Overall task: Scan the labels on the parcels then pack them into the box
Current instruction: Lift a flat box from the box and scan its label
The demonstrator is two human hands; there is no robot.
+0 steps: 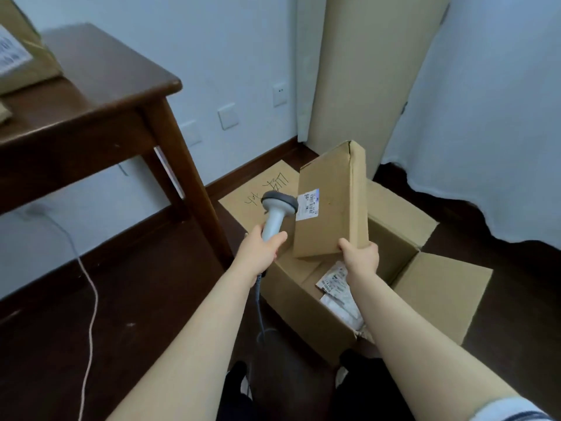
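Head view showed us the parcel (pixel 331 202), a flat carton held upright above the open box (pixel 303 311), its label (pixel 307 205) turned to the left. Our right hand (pixel 361 253) gripped the parcel's lower corner, thumb on the labelled face. Our left hand (pixel 261 250) was wrapped round the grip of the scanner (pixel 277 212), whose head sat just beside the label and pointed at it. Inside the box lay white packets (pixel 337 287). The box stood on the dark floor with its flaps splayed, near a leg of the counter (pixel 91 95), where another carton (pixel 21 56) sat at the far left edge. A pale cable (pixel 91 299) trailed across the floor.

We judged the step in hand to be the scan itself. To do it well we would hold the parcel steady, square the label to the scanner's window, and draw the scanner back a little if the code sat too close to read. Only after a read would we lower the parcel flat beside the packets, where the box seemed to have room.
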